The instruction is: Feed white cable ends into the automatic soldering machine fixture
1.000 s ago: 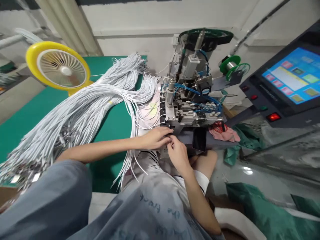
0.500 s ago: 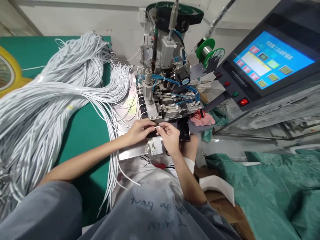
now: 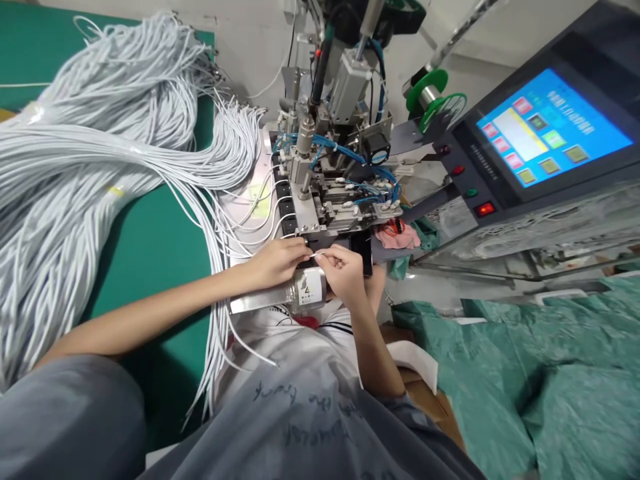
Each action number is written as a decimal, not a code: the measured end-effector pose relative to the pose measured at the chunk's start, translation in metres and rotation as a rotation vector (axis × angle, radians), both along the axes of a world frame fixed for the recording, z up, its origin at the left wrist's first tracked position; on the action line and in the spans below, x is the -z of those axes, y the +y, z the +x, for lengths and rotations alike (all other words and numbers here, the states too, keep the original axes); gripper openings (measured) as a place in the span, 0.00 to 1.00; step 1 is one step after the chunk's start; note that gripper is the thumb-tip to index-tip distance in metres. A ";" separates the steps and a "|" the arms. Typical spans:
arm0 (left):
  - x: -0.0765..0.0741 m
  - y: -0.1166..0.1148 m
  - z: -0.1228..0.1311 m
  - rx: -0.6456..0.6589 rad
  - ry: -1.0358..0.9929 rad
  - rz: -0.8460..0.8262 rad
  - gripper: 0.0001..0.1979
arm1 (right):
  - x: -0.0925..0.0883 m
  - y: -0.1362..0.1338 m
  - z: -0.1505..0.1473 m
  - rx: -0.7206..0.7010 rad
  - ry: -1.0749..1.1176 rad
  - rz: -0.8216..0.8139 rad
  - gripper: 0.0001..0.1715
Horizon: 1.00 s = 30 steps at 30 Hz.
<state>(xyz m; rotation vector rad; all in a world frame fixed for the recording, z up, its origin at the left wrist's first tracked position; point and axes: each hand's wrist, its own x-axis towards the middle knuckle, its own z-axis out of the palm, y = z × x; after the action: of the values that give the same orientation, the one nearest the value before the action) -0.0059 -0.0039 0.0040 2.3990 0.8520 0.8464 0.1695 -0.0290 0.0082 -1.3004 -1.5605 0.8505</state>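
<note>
Just in front of the machine (image 3: 303,167), on its near side, a thin white cable (image 3: 315,255) bridges the small gap between the two sets of fingertips. The left hand (image 3: 280,260) pinches it between thumb and fingers; the right hand (image 3: 344,272) pinches it too, its fingertips close together. The short visible stretch has its long axis sideways, roughly along the machine's front edge, from one hand toward the other; the fingers hide which way its tip points. Left of the machine lies a bundle of white cables (image 3: 190,160).
</note>
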 end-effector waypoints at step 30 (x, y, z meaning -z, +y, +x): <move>0.001 0.003 -0.002 0.012 0.329 0.428 0.14 | 0.003 0.000 -0.007 0.030 -0.234 0.098 0.19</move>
<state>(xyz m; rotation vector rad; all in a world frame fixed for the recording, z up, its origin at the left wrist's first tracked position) -0.0082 -0.0007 0.0029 2.9757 0.8386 0.6928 0.1628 -0.0291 0.0055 -1.3867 -1.7374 0.6114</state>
